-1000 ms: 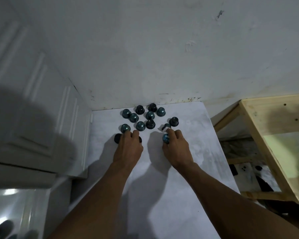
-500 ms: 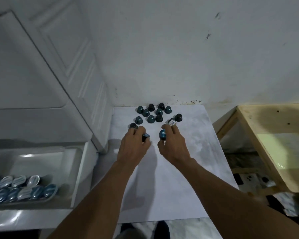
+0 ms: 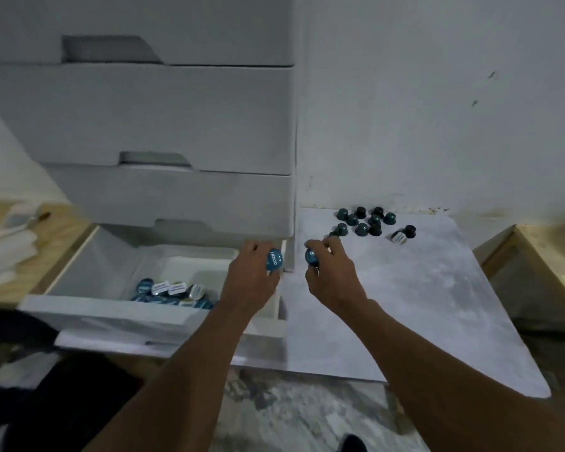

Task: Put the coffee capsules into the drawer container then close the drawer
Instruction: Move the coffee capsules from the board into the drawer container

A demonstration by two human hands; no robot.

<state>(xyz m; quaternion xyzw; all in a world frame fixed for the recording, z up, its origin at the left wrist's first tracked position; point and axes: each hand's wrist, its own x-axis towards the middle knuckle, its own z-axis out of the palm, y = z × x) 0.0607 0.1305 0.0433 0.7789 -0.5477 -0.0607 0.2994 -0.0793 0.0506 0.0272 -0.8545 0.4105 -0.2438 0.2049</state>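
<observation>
Where fingers (image 3: pixel 253 249) pinch, capsules (image 3: pixel 274 260) sit (both).

Left hand (image 3: pixel 248 282) grips capsule (image 3: pixel 273 260); right hand (image 3: pixel 335 278) grips second capsule (image 3: pixel 311 257).

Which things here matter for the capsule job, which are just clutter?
Job: left hand, left capsule; right hand, right capsule; loose capsules on white table; open drawer, stored capsules.
Clutter: shut upper drawers; blurred white items, left; wooden bench, right.
</observation>
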